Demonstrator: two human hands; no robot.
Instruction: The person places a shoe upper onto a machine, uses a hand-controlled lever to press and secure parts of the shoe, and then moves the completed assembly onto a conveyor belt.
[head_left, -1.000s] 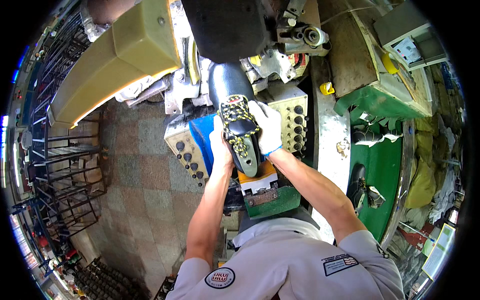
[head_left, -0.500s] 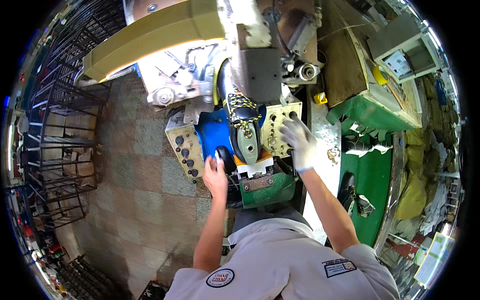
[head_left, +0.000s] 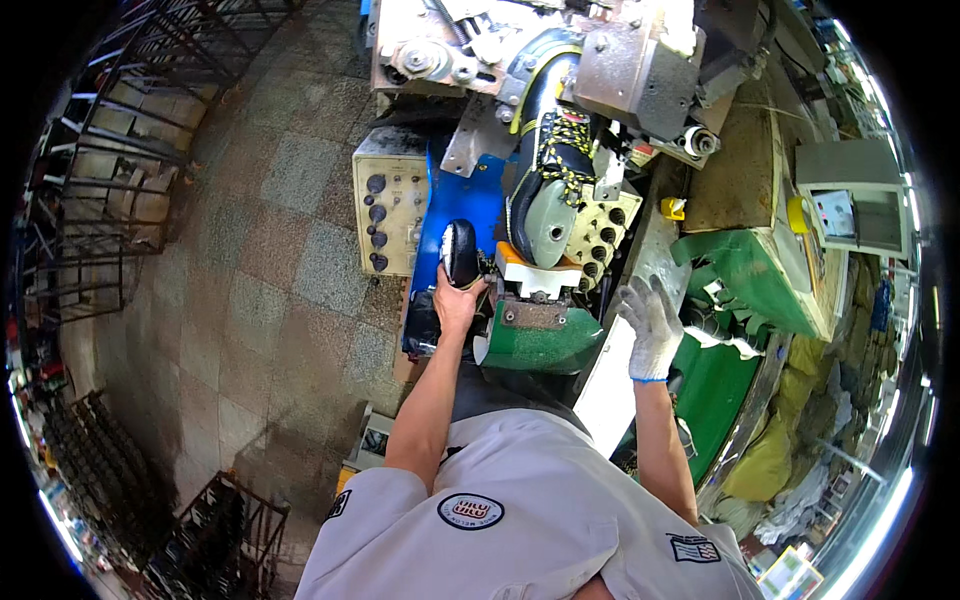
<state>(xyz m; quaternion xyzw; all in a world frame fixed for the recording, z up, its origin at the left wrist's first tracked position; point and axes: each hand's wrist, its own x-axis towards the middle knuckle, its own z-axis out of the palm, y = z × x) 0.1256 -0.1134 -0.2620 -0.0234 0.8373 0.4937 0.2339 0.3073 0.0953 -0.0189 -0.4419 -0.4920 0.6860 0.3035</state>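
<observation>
My bare left hand (head_left: 456, 302) is wrapped round the near end of a dark shoe (head_left: 462, 252) with a pale edge, in front of a blue panel (head_left: 481, 203). Clamped in the machine, a black shoe with black-and-yellow laces (head_left: 563, 140) sits on a grey-green last (head_left: 547, 222). Beneath that last is an orange and white pad (head_left: 535, 270). Over the pale metal bench edge, my right hand (head_left: 652, 328) wears a whitish knit glove and is open, fingers spread, nothing held.
Control boxes with dark knobs flank the blue panel, one on the left (head_left: 385, 205) and one on the right (head_left: 607, 232). A green conveyor (head_left: 722, 408) runs at the right, carrying shoe parts. Black metal racks (head_left: 110, 160) stand at far left. A small yellow object (head_left: 673, 208) lies on the bench.
My left hand has gone from near the blue panel, a small white item at its fingers, to gripping the dark shoe. The right hand has drawn back from the right control box. The view has shifted.
</observation>
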